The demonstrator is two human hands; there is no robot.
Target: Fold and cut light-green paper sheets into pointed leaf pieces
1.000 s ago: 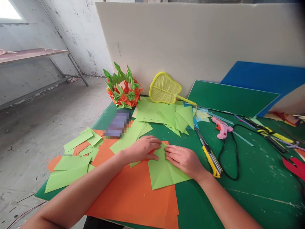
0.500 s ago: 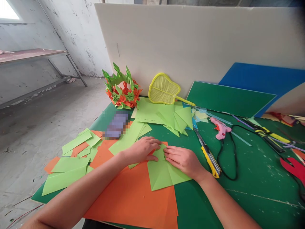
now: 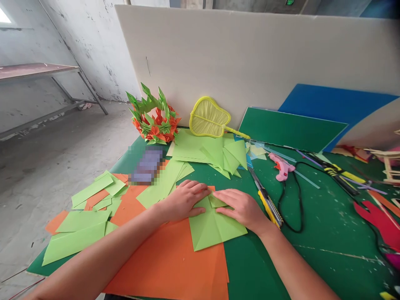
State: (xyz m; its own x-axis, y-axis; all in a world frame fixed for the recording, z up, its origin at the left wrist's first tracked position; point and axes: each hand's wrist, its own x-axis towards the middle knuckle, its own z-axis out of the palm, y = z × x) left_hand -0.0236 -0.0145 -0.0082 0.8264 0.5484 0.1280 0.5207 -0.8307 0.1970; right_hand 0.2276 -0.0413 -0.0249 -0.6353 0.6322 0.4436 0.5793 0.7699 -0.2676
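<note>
A light green square of paper (image 3: 215, 231) with crease lines lies turned at a slight angle on a large orange sheet (image 3: 165, 262). Its far edge is folded over towards me. On the far left corner my left hand (image 3: 187, 201) is closed, fingers curled over the edge and thumb on the paper. My right hand (image 3: 242, 205) presses the folded flap at the far right, its fingers held together and its thumb on the near side. The fingertips of both hands almost meet at the fold. Parts of the far edge are hidden beneath them.
Cut green strips (image 3: 84, 221) lie at left. Behind are a green-and-orange paper crown (image 3: 156, 125), a blurred dark phone-like object (image 3: 146, 164), folded green papers (image 3: 231, 154) and a yellow fan (image 3: 209, 116). At right lie a yellow utility knife (image 3: 267, 202) and a pink glue gun (image 3: 283, 166).
Both hands remain at the paper's far edge. My right hand has shifted onto the flap, with its thumb now apart from the fingers, and the folded flap shows more. The view has turned slightly right.
</note>
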